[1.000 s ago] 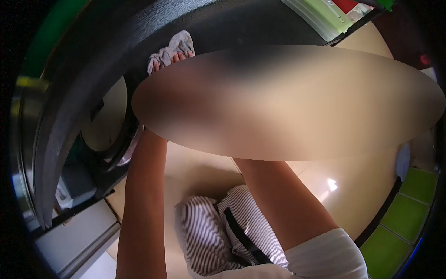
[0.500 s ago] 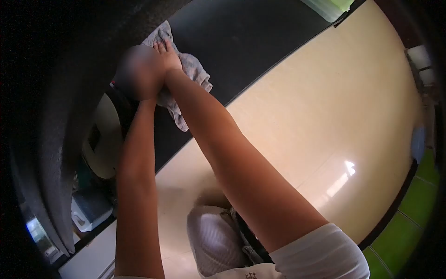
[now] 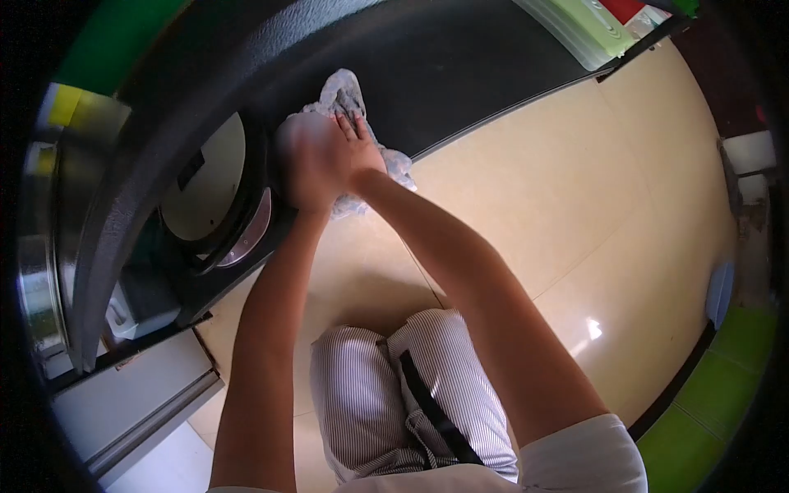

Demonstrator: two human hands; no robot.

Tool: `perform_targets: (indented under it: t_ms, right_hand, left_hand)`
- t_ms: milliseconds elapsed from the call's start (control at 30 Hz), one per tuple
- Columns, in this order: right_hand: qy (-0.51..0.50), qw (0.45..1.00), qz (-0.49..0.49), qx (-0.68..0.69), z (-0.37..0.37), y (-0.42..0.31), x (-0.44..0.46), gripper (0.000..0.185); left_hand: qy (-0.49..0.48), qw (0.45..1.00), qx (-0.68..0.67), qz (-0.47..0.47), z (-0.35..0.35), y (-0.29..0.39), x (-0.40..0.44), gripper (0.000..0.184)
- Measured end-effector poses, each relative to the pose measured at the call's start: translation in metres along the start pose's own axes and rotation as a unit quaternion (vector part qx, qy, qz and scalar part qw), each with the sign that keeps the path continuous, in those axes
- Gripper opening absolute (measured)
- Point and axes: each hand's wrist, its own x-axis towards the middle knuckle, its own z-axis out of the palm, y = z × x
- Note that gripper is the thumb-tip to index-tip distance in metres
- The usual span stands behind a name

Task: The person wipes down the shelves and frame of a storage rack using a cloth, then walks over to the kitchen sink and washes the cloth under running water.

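Note:
A grey patterned cloth [image 3: 341, 89] lies bunched on the black shelf [image 3: 468, 70], its lower folds reaching over the front edge. My right hand [image 3: 364, 154] presses on the cloth with its fingers stretched out. Close beside it on the left is my left hand [image 3: 315, 160], also over the cloth; it is blurred, so its fingers do not show clearly. Left of both hands stands a round appliance [image 3: 215, 185] with a pale lid and a dark rim.
A green translucent container [image 3: 575, 33] stands at the shelf's far right end. A dark curved frame [image 3: 123, 181] arches at left, near a translucent jug [image 3: 136, 308]. Glossy beige floor tiles [image 3: 559, 205] stretch right, towards green tiles [image 3: 707, 411].
The camera view has shifted, showing more of the round appliance and my knees. My hands and the cloth have moved towards the shelf's front edge.

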Motion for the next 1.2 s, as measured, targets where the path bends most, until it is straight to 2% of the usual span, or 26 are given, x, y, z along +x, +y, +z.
perform_targets:
  t_ms: [133,267,367,433,467,533,600,633,667,733,767,800,867,933,1000,1067,1200]
  right_hand:
    - [-0.001,1.000,-0.003,-0.012,0.015,0.006,0.014,0.058]
    - [0.015,0.999,0.003,-0.030,0.036,0.020,0.067,0.060]
    - [0.069,0.996,0.031,-0.039,0.033,0.039,0.112,0.062]
    - [0.087,0.993,0.057,-0.047,0.046,0.045,0.145,0.063]
    - [0.132,0.988,0.066,-0.046,0.059,0.050,0.162,0.060]
    - [0.130,0.989,0.069,0.002,0.053,0.055,0.178,0.057]
    - [0.054,0.994,0.068,-0.065,0.029,0.061,0.183,0.060]
    - [-0.018,0.995,0.060,-0.073,0.019,0.060,0.176,0.059]
    - [0.171,0.980,0.087,-0.053,0.065,0.062,0.194,0.040]
    - [0.178,0.977,0.095,-0.064,0.036,0.059,0.175,0.040]
    - [0.141,0.986,0.094,-0.009,0.031,0.057,0.156,0.041]
    - [0.151,0.985,0.087,-0.010,0.030,0.055,0.141,0.043]
    - [0.166,0.982,0.085,-0.022,0.033,0.048,0.113,0.047]
    - [0.172,0.980,0.089,-0.040,0.037,0.036,0.086,0.050]
    - [0.092,0.992,0.082,-0.039,0.021,0.027,0.048,0.053]
    - [0.076,0.994,0.079,-0.026,0.012,0.022,0.014,0.054]
    - [0.098,0.993,0.064,0.022,0.028,0.002,-0.018,0.055]
  left_hand:
    - [0.040,0.999,0.013,0.033,0.022,-0.014,0.006,0.048]
    - [0.065,0.996,0.056,0.028,0.068,-0.049,0.029,0.033]
    - [0.131,0.971,0.184,0.083,0.094,-0.072,0.079,0.021]
    - [0.120,0.930,0.335,0.095,0.062,-0.047,0.106,0.021]
    - [0.086,0.934,0.325,0.119,0.078,-0.067,0.111,0.019]
    - [-0.002,0.939,0.319,0.128,0.096,-0.098,0.121,0.019]
    - [-0.109,0.936,0.322,0.092,0.093,-0.099,0.120,0.026]
    - [-0.157,0.945,0.286,0.029,0.094,-0.089,0.128,0.029]
    - [-0.198,0.946,0.254,-0.037,0.097,-0.081,0.134,0.033]
    - [-0.271,0.923,0.116,-0.248,0.073,-0.062,0.152,0.036]
    - [-0.187,0.956,0.165,-0.151,0.093,-0.077,0.127,0.038]
    - [-0.202,0.955,0.079,-0.203,0.080,-0.058,0.117,0.041]
    - [-0.038,0.994,0.077,-0.068,0.071,-0.052,0.089,0.037]
    - [-0.053,0.994,0.046,-0.084,0.048,-0.027,0.070,0.038]
    - [-0.095,0.989,0.012,-0.110,0.025,-0.005,0.050,0.039]
    - [-0.099,0.987,-0.018,-0.127,0.010,0.012,0.028,0.040]
    - [-0.134,0.981,0.004,-0.138,-0.043,0.045,-0.017,0.043]
